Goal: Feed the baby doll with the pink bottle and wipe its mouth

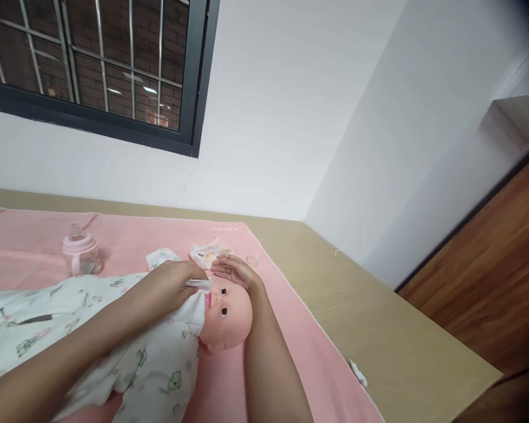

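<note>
A baby doll [231, 320] lies on its back, head toward the right, dressed in a white printed outfit [167, 358]. My left hand [178, 282] reaches across its chest, fingers closed on a folded white tissue [199, 284] beside the doll's cheek and mouth. The fingertips are partly hidden. My right hand [234, 270] rests along the far side of the doll's head, its fingers stretched out and holding nothing. Just beyond those fingers lies a clear plastic packet [201, 254] with printing on it.
A pink baby bottle [81, 254] stands at the left on a pink mat [291, 346]. A small clear cap [253, 259] lies beyond my right wrist. A crumpled white tissue [358, 373] sits at the mat's right edge. Behind are a white wall [264, 147] and a barred window [193, 88].
</note>
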Available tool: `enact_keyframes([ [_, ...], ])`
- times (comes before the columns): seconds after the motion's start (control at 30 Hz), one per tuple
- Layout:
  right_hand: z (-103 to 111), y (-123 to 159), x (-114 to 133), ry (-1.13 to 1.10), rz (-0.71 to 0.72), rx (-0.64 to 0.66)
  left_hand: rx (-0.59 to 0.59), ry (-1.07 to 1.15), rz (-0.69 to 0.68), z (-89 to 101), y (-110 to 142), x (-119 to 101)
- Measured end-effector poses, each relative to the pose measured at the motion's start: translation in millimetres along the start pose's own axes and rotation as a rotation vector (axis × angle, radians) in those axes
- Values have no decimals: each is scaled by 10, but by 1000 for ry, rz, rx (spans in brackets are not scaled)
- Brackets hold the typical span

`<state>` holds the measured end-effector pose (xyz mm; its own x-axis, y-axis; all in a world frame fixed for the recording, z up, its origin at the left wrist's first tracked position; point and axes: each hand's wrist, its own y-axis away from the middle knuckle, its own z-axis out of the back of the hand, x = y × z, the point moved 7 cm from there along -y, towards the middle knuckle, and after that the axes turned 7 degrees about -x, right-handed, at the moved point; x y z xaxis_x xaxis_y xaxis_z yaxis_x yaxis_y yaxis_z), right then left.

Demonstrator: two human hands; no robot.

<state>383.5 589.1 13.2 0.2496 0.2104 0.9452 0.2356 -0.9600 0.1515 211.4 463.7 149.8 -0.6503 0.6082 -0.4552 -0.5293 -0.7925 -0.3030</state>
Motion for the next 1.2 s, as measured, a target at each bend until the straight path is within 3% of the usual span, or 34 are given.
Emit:
enact_keyframes([
  [0.33,41,-38,-25,-12,-2,-4,5,-27,56,-4,-21,54],
  [0.47,20,-17,-14,-5,-7,-1,-10,58,44,28,-17,33],
  [0.7,-17,34,28,3,-4,-20,124,296,-25,-96,39,-62],
  [1.2,-10,21,9,-1,-11,-11,66,162,-31,-101,-30,-18],
])
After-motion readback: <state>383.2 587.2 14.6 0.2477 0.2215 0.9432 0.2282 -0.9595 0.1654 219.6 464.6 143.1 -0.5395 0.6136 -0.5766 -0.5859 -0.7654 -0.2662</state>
